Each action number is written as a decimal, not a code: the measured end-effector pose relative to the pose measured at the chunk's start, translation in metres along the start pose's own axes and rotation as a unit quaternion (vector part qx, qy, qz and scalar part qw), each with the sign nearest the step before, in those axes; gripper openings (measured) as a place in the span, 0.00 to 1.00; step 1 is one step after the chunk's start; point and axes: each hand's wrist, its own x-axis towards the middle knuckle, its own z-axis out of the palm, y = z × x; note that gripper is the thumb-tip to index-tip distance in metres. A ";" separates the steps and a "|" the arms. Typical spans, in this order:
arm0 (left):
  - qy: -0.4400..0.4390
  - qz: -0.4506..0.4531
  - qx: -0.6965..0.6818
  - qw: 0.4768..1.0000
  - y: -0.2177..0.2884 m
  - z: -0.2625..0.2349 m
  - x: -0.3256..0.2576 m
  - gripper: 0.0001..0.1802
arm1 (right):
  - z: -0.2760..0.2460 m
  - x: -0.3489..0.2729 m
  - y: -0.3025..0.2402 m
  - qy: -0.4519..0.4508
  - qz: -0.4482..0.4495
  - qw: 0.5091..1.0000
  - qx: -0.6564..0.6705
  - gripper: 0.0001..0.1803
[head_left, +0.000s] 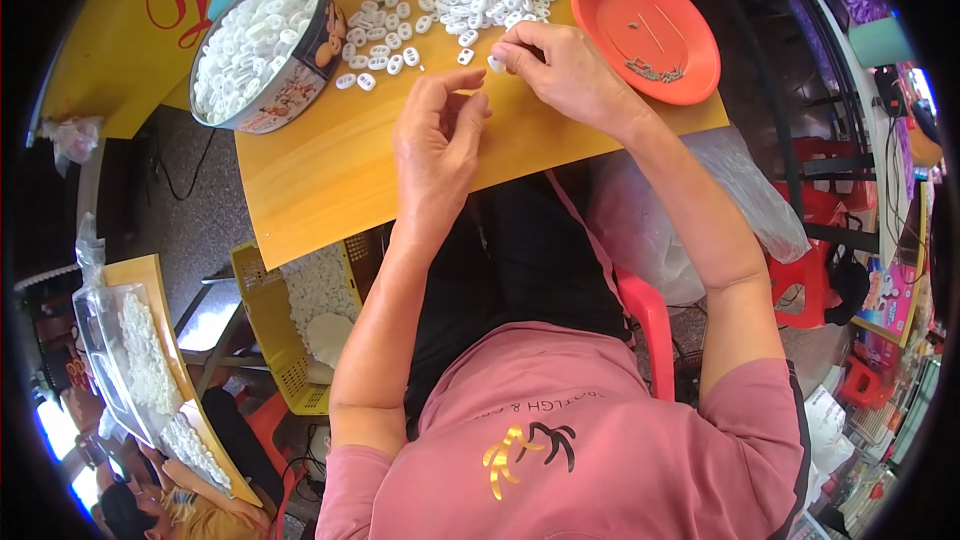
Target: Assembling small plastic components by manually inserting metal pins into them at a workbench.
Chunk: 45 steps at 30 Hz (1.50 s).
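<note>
Loosely curved left hand [437, 132].

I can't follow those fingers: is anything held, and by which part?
The right hand pinches a white piece between fingertips, which partly hide it, so the exact grip point is unclear. The left hand shows nothing held.

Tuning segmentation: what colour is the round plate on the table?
The plate is orange-red, best seen in the head view.

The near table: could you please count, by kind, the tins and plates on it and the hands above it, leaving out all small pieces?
Tin: 1
Plate: 1
Hands (left hand, right hand): 2
Total: 4
</note>
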 end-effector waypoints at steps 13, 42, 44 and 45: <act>0.032 0.086 0.018 0.996 -0.001 0.007 0.003 0.06 | -0.013 -0.035 -0.020 -0.020 0.050 0.980 0.189 0.11; -0.103 -0.116 -0.173 0.973 -0.001 0.018 0.003 0.09 | -0.105 -0.013 0.101 0.041 -0.101 0.938 -0.329 0.05; -0.105 -0.115 -0.168 0.974 -0.001 0.018 0.003 0.09 | -0.104 -0.014 0.102 0.045 -0.107 0.937 -0.330 0.05; -0.104 -0.115 -0.168 0.973 -0.001 0.018 0.003 0.09 | -0.104 -0.014 0.101 0.040 -0.102 0.938 -0.328 0.05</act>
